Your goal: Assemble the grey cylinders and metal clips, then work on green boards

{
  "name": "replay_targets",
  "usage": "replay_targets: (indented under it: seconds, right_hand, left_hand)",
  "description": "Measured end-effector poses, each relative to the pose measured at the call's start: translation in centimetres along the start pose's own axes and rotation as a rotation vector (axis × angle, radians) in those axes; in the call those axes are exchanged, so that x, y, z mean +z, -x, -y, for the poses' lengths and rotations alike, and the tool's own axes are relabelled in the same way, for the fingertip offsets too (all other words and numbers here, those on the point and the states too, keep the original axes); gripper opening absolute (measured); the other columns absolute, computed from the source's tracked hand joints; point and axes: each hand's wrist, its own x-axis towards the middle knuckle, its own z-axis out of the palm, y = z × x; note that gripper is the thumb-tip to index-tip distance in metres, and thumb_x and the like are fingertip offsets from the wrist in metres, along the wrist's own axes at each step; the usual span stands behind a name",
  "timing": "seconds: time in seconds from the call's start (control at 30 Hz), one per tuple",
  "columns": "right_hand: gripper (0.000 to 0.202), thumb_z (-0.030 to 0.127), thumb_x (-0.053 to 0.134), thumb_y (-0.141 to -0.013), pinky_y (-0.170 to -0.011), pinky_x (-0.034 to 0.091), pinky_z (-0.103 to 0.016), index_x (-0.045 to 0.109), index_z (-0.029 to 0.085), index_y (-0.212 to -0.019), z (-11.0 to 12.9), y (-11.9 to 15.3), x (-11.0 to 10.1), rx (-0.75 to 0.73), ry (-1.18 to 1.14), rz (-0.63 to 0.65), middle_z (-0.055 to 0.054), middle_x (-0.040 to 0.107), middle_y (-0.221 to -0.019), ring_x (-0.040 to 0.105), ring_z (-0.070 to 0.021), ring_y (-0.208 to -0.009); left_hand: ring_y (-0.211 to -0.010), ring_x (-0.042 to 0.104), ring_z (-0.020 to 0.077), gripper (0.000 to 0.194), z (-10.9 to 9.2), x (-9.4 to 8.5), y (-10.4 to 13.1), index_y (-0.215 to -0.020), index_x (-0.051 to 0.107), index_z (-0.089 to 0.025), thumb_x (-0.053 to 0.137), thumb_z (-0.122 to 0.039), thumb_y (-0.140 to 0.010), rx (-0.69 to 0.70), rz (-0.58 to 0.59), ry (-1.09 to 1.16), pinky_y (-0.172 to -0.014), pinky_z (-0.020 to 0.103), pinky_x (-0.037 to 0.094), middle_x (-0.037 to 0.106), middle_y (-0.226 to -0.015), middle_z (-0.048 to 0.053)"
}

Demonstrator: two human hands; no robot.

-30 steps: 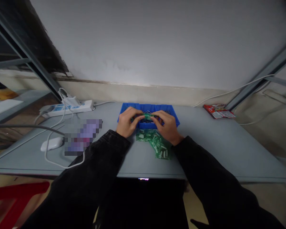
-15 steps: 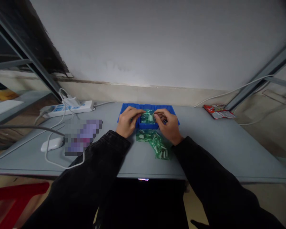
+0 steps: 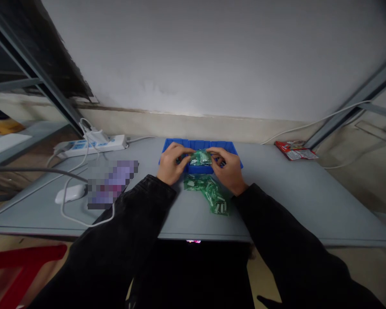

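Observation:
Between both hands is a small clear green plastic bag (image 3: 200, 157) with pale pieces inside, too small to name. My left hand (image 3: 173, 163) pinches its left edge between thumb and fingers. On the other side, my right hand (image 3: 227, 168) grips the right edge in the same way. Behind and below the bag stand blue bins (image 3: 197, 170) side by side, their contents mostly hidden by my hands. Nearer to me on the table, more green bags (image 3: 216, 197) lie in an overlapping heap, with short white and metallic pieces showing through.
On the grey table (image 3: 276, 206), a phone-like blurred object (image 3: 112, 186), a white earbud case (image 3: 70, 194) and loose white cables lie to the left. A power strip (image 3: 99, 146) sits behind them. At the far right rests a red snack packet (image 3: 296, 151).
The held green bag now looks more folded and bunched, its upper edge a little lower. Both hands have barely moved.

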Motion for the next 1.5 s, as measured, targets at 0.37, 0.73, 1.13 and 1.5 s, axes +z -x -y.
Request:
replay_targets:
  seconds: [0.37, 0.73, 1.13, 1.5]
  right_hand:
    - [0.012, 0.023, 0.064, -0.092, -0.058, 0.05, -0.026, 0.071, 0.021, -0.102, 0.09, 0.0, 0.03, 0.016, -0.002, 0.008, -0.001, 0.074, -0.087, 0.065, -0.0126, -0.067]
    - [0.013, 0.027, 0.063, -0.093, -0.058, 0.05, -0.027, 0.069, 0.021, -0.103, -0.28, 0.11, 0.17, 0.025, 0.004, 0.017, -0.002, 0.073, -0.086, 0.065, -0.014, -0.069]
    - [0.011, 0.026, 0.063, -0.094, -0.058, 0.047, -0.027, 0.068, 0.019, -0.1, -0.25, 0.14, 0.24, 0.021, -0.011, 0.02, -0.001, 0.071, -0.082, 0.061, -0.0128, -0.066]
    - [0.007, 0.025, 0.064, -0.094, -0.059, 0.045, -0.026, 0.067, 0.02, -0.098, -0.26, 0.21, 0.34, -0.029, 0.006, 0.02, 0.001, 0.062, -0.078, 0.054, -0.0117, -0.063]
  left_hand:
    - [-0.083, 0.059, 0.0184, 0.013, 0.11, -0.01, 0.05, -0.096, 0.073, -0.018, 0.061, -0.023, -0.096, 0.024, 0.018, -0.023, -0.081, 0.037, 0.049, 0.071, -0.09, 0.005]
    - [-0.083, 0.059, 0.0189, 0.014, 0.16, 0.04, 0.09, -0.095, 0.072, -0.018, 0.06, -0.026, -0.097, 0.011, 0.034, -0.038, -0.082, 0.037, 0.049, 0.071, -0.09, 0.005]
    - [-0.079, 0.055, 0.0185, 0.014, -0.17, 0.03, -0.01, -0.088, 0.068, -0.018, 0.063, -0.028, -0.096, -0.004, 0.039, -0.025, -0.076, 0.035, 0.047, 0.068, -0.085, 0.004]
    - [-0.086, 0.059, 0.0201, 0.01, -0.09, 0.04, 0.03, -0.095, 0.068, -0.018, 0.059, -0.022, -0.097, -0.011, 0.048, -0.017, -0.078, 0.036, 0.051, 0.069, -0.09, 0.005]
